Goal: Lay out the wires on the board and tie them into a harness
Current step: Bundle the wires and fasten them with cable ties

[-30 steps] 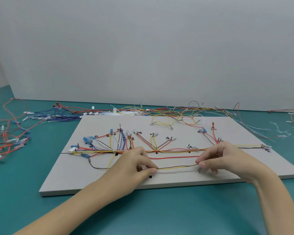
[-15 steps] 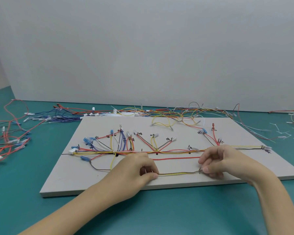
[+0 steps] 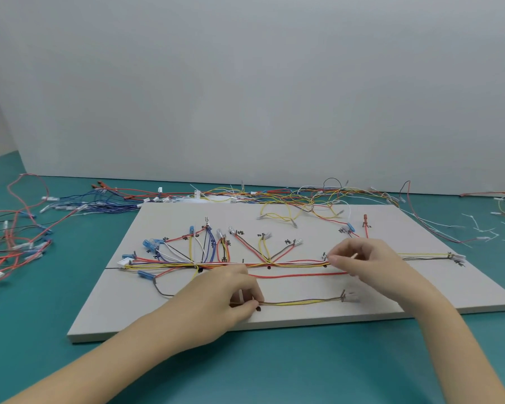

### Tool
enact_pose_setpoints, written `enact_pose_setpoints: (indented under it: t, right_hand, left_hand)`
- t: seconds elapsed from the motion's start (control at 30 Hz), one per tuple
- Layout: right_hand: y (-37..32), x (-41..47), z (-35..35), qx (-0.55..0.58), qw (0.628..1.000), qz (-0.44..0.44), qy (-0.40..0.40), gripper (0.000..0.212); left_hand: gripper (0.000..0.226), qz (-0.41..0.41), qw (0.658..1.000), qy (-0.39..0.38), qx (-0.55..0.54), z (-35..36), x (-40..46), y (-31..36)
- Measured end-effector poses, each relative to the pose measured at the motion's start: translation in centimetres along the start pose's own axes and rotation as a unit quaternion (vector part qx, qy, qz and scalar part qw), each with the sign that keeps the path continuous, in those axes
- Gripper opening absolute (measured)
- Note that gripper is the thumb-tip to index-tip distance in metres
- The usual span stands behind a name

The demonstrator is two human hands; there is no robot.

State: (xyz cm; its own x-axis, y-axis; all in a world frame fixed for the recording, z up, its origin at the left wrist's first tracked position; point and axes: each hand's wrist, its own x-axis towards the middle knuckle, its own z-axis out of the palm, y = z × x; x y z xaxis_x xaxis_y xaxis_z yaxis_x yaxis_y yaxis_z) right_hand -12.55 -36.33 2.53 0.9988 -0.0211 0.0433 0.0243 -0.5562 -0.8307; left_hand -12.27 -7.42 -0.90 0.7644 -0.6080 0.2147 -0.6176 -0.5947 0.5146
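Nearest: bare teal tabletop [image 3: 303, 363], smooth, matte. On it a flat grey board [image 3: 420, 304], thin, square-edged, with black dots and handwritten marks.

Left hand [image 3: 225, 295] is closed in a pinch on the near branch [image 3: 301, 301], a thin yellow-and-brown pair lying along the board's front edge; a white tie tail [image 3: 240, 295] stands up beside the fingers. The branch ends in a small white plug [image 3: 351, 297], lying free on the board.

Right hand [image 3: 365, 260] hovers further back over the trunk [image 3: 289, 264], a bundle of red and yellow wires running left to right. Fingers curled close together, with a thin pale sliver between them, possibly a tie; too small to be sure.

Risks, as judged:
- Plug end is unheld; a pull from the left hand could drag the branch off its marks.
- The loose red wire [image 3: 298, 276] between branch and trunk could get caught in the wrong tie.
- Wires are slim and springy; unsecured fans at the left may shift if the trunk is tugged.

Far: tangled spare wires [image 3: 289, 196] along the wall, more at left [image 3: 15, 240], and white tie offcuts [image 3: 478, 228] at right.
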Motion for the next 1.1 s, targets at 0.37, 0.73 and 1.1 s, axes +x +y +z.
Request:
enact_pose_setpoints:
  t: [0.37,0.73,1.1]
  right_hand:
    - [-4.1,4.3,8.4,-0.315,0.945,-0.067,-0.055,0.037]
    - [-3.9,4.9,9.8,-0.365,0.923,-0.106,-0.068,0.030]
    - [-3.9,4.9,9.4,-0.303,0.944,-0.092,-0.091,0.033]
  left_hand:
    - [0.009,0.023,0.998,0.046,-0.043,1.1,-0.7,-0.7]
    - [0.010,0.023,0.998,0.053,-0.039,1.0,-0.8,-0.5]
    - [0.009,0.024,0.997,0.035,-0.067,0.9,-1.4,-0.1]
